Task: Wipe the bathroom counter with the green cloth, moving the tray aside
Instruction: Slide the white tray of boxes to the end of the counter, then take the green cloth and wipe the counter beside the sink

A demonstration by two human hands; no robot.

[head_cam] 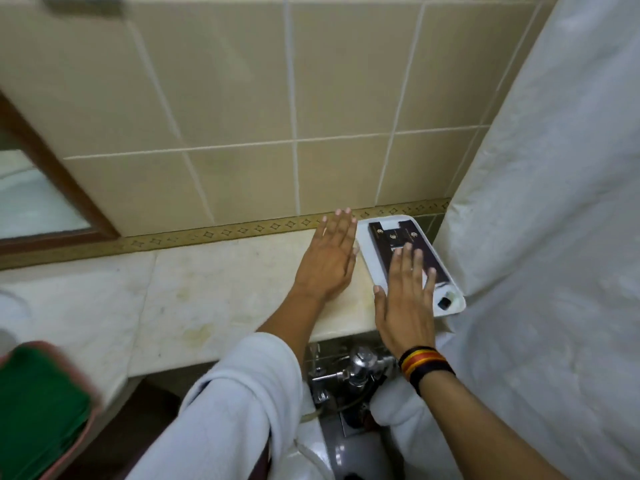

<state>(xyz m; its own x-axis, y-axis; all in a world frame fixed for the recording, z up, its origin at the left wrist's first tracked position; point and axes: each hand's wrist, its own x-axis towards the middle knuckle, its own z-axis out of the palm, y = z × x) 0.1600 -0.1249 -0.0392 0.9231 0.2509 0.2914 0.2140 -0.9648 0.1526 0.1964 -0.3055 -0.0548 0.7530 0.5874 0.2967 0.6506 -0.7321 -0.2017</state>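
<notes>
A white tray [367, 258] with dark packets [388, 233] lies at the right end of the pale marble counter [194, 292], against the shower curtain. My left hand [329, 258] rests flat on the counter just left of the tray, fingers apart, touching its left edge. Over the tray's near half lies my right hand [405, 299], flat and spread, holding nothing. The green cloth [38, 410] sits folded at the bottom left in a pink holder, away from both hands.
A white shower curtain [540, 237] hangs close on the right. Beige wall tiles [242, 98] back the counter. A chrome flush valve [360, 368] and a toilet sit below the counter edge. A wood-framed mirror [52, 174] is at the left.
</notes>
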